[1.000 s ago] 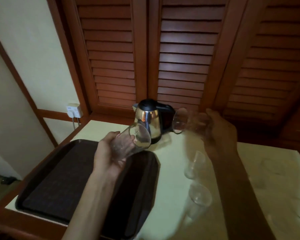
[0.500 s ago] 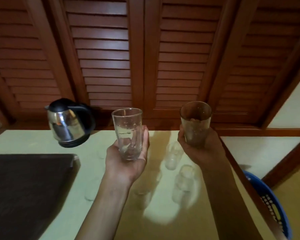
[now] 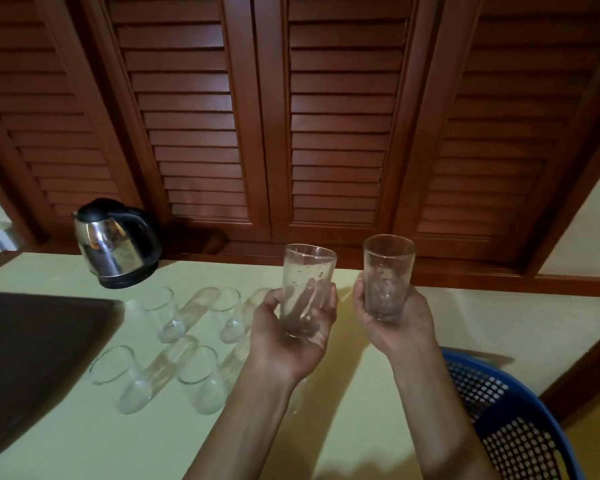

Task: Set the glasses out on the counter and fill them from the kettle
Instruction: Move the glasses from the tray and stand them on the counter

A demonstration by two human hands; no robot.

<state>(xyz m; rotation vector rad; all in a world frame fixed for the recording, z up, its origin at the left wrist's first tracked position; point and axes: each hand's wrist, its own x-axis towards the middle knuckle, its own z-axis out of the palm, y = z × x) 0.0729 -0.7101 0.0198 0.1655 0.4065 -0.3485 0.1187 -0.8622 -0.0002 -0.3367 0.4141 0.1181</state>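
Observation:
My left hand [image 3: 288,337] holds a clear glass [image 3: 307,275] upright above the pale counter [image 3: 378,393]. My right hand [image 3: 399,323] holds a second clear glass [image 3: 388,268] upright just to its right. Several empty glasses stand on the counter left of my hands, among them one [image 3: 161,313] near the back and one [image 3: 201,379] nearer to me. A steel kettle [image 3: 113,245] with a black lid and handle stands at the back left of the counter, well apart from both hands.
A dark tray [image 3: 32,351] lies on the counter at the left edge. A blue perforated basket [image 3: 513,420] sits at the lower right beside the counter. Brown louvred doors [image 3: 326,116] rise directly behind the counter.
The view has swung right, so the kettle and tray now sit further left. Both hands have carried their glasses, turned upright, to the right of the standing glasses.

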